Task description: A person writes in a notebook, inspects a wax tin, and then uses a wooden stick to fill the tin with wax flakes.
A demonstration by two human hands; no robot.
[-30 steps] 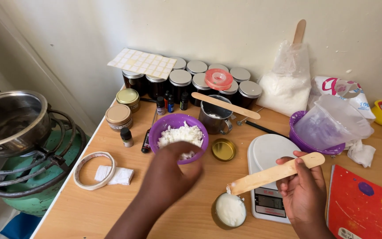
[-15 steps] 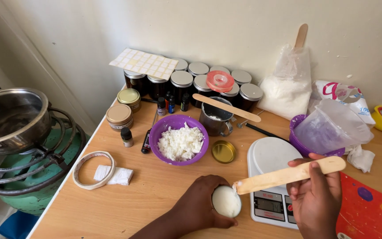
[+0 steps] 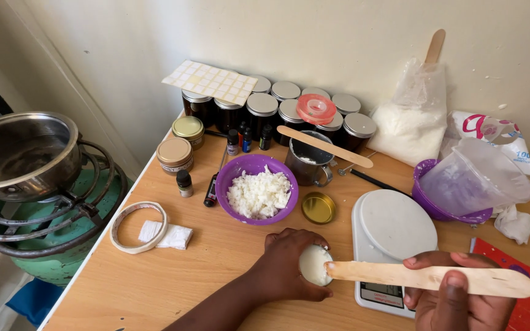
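1. Two hands work near the table's (image 3: 154,288) front edge: your left hand (image 3: 289,266) wraps a small tin (image 3: 314,265).
2. Your right hand (image 3: 455,300) pinches a stick (image 3: 427,277), tip over the tin.
3. Scale (image 3: 394,236) stands just right; purple bowl (image 3: 259,190) and gold lid (image 3: 318,208) lie behind.

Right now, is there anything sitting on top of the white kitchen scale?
No, the round white plate of the kitchen scale is bare; the small tin of white stuff sits on the table beside it, cupped by the left hand.
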